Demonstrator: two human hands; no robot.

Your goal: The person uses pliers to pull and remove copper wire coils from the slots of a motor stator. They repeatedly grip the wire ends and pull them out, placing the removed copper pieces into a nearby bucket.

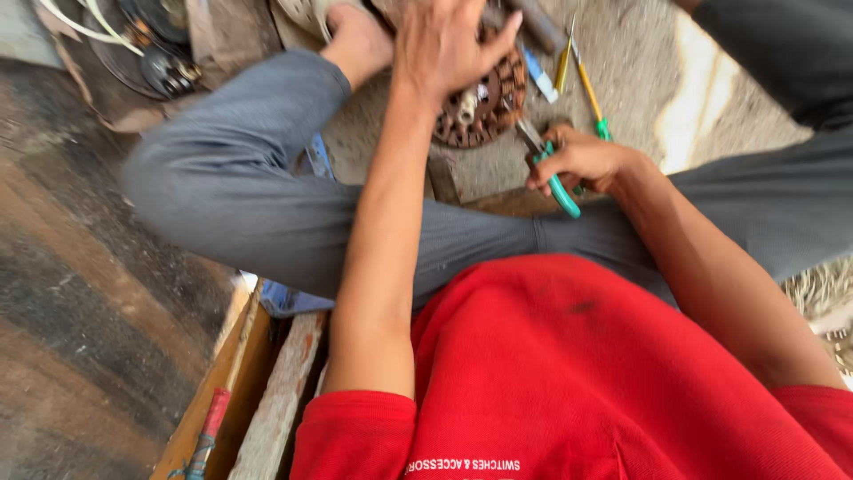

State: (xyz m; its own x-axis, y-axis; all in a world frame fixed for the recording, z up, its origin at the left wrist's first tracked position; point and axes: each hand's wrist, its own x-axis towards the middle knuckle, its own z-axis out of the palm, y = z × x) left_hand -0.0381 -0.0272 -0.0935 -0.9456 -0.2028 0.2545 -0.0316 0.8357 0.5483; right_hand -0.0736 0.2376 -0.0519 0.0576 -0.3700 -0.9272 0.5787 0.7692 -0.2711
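Both hands busy: left hand [449, 40] spread flat on rusty stator [484, 102], right hand [582, 160] clenched around pliers [551, 169] (green-handled).

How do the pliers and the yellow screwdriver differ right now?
The pliers have green handles and sit in the right hand, nose toward the round motor core under the left hand. The screwdriver has a yellow handle and lies untouched on the ground. Both are hand tools beside the core.

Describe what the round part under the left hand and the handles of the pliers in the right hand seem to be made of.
Round part: probably metal with copper windings, judging by its dull brown, rusty-looking slotted ring under the left hand. Pliers in the right hand: grey metal jaws; the handles look like smooth teal plastic or rubber sleeves.
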